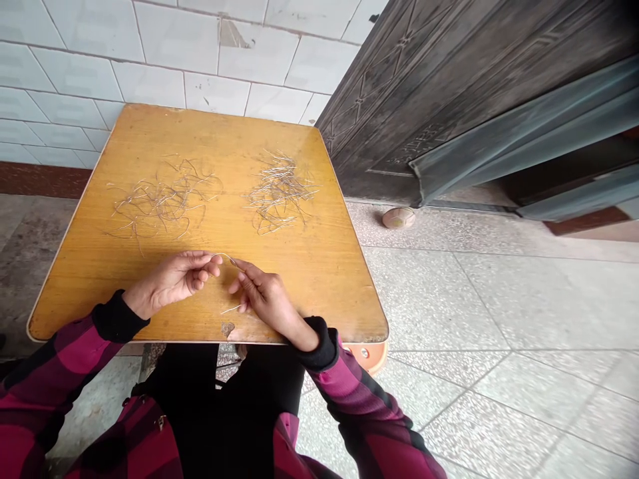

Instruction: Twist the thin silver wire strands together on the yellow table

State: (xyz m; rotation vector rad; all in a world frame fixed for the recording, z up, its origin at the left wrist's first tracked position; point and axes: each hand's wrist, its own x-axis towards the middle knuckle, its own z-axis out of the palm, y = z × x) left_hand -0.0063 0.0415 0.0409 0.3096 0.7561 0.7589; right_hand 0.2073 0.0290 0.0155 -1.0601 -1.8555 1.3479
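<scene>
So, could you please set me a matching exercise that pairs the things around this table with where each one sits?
Things:
1. loose tangle of strands
2. denser pile of strands
3. single strand
4. small ball

Places:
A. on the floor beside the dark door
B. between the fingertips of the left hand and the right hand
C. on the far right part of the table
D. on the far left part of the table

Pairs: 1-D, 2-C, 3-B, 4-A.
</scene>
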